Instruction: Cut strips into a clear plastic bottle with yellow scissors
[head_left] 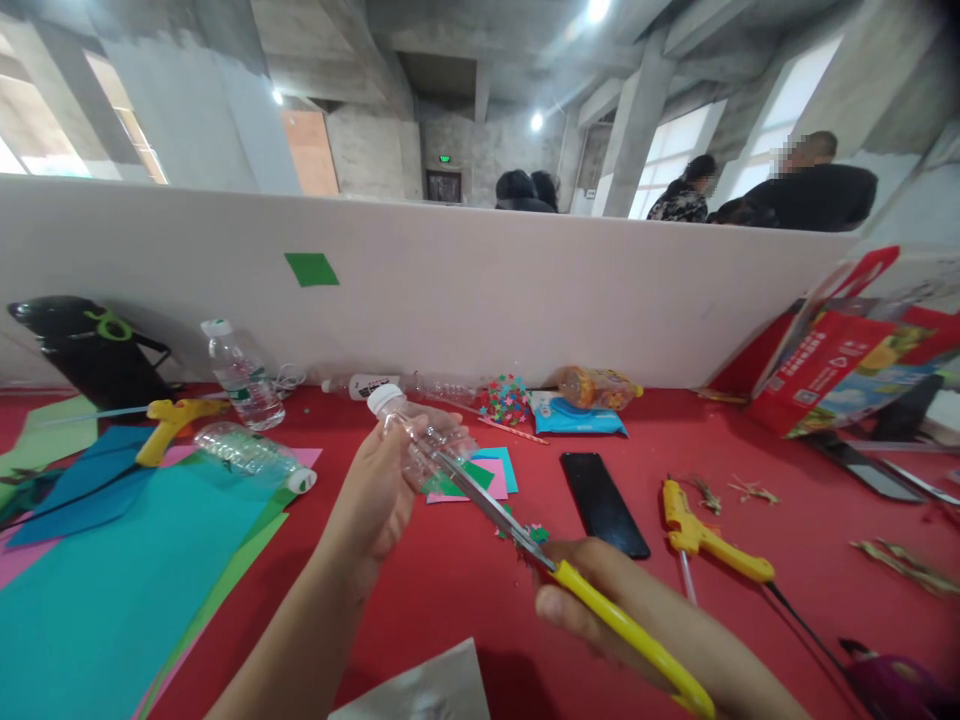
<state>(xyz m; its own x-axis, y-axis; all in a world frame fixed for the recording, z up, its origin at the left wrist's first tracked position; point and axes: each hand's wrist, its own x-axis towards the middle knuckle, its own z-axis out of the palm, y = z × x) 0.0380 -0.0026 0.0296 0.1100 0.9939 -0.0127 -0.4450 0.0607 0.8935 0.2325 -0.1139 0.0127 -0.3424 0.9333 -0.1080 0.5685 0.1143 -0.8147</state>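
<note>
The left hand (pixel 379 480) grasps a clear bottle (pixel 420 445) with a white cap, raised over the middle of the red counter (pixel 465 575) and tilted, its cap toward the back left corner. The right hand (pixel 581 590) is curled round the yellow handle of the scissors (pixel 499 510); their blades reach the bottle's side, and whether they bite into the plastic I cannot tell.

Beyond the hands, small cards (pixel 496 477) lie near the middle, with a ball of stars (pixel 505 400) and wipes (pixel 577 416) nearer the back edge; an orange bottle (pixel 596 387) lies on its side at the wipes. A phone (pixel 602 503) lies right of the cards.

Of 2 yellow glue guns, the first (pixel 176 425) is toward the left edge, the second (pixel 709 540) toward the right. Between the left gun and the left hand, an upright bottle (pixel 251 388) stands behind a lying bottle (pixel 251 455). Coloured sheets (pixel 105 610) cover the front left corner; a black flask (pixel 97 360) stands toward the back left.
</note>
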